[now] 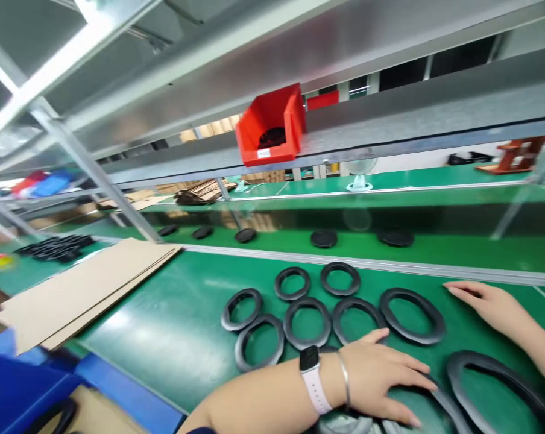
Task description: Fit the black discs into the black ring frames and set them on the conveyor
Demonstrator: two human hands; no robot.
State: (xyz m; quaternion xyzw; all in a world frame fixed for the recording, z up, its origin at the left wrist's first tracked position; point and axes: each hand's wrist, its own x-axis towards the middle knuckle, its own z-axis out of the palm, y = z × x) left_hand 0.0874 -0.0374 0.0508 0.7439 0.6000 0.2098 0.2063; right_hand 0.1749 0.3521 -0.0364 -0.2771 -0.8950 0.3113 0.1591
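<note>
Fingers spread apart, the left hand (385, 371) lies palm down in the lower right of the head view, its fingertips over a black ring (451, 410); its underside is hidden, so how firmly it presses cannot be told. The right hand (489, 304), at the right edge, has its fingers loosely extended with nothing visible in them, just beside the oval ring (436, 328).

For clean handling, it would seem best to take each ring by its rim, lift rather than drag it, and lay it flat. The ring cluster (288, 319) at centre sits tightly, some rims touching or nearly so, so a sideways push could shift neighbours. The left wrist would do well to stay high, since the forearm passes close to the cluster's lower edge.

That forearm enters from the bottom centre and slants up to the right, a watch (309, 360) and bracelet (346, 383) at the wrist. The right forearm comes in from the lower right, angled up and leftward above the large ring (456, 380). All these rings rest on the green bench (195, 301).
</note>
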